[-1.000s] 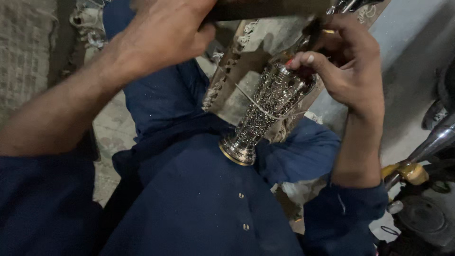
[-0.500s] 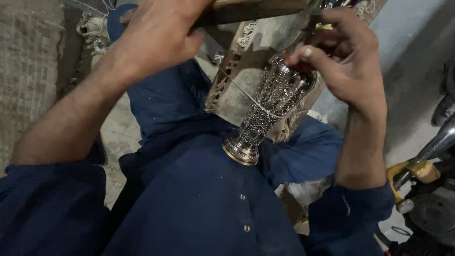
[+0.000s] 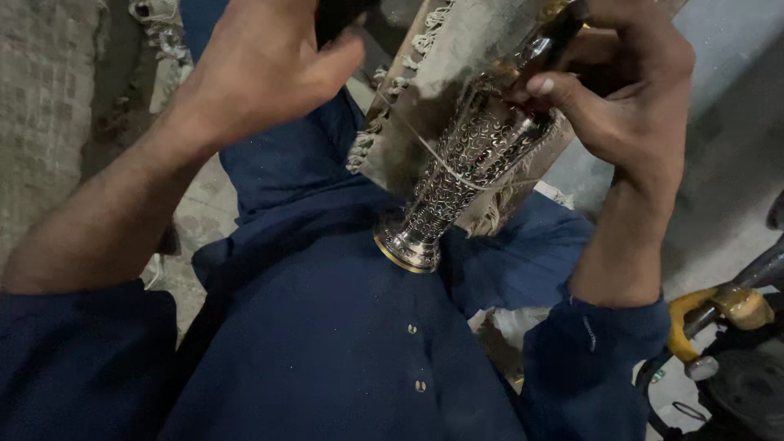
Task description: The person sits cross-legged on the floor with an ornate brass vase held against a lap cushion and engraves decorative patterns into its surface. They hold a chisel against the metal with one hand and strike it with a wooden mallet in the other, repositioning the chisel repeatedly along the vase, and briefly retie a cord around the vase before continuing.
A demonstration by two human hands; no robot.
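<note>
While our right hand (image 3: 621,90) closes its fingers around the top of the engraved silver vase (image 3: 465,171), its foot presses against our blue shirt (image 3: 327,343); our left hand (image 3: 261,65) grips a dark handle (image 3: 343,15).

Silver metal vase (image 3: 465,175) with dense pierced scrollwork and a gold-edged base. Dark blue clothing (image 3: 327,343) with small pale buttons. Dusty beige cloth (image 3: 445,73), fringed. Yellow handle (image 3: 719,314). Grey floor (image 3: 49,106).

Glossy, pierced silver metal vase (image 3: 469,163), brass-rimmed foot; matt navy cloth tunic (image 3: 327,343); rough, frayed rag (image 3: 457,49).
</note>
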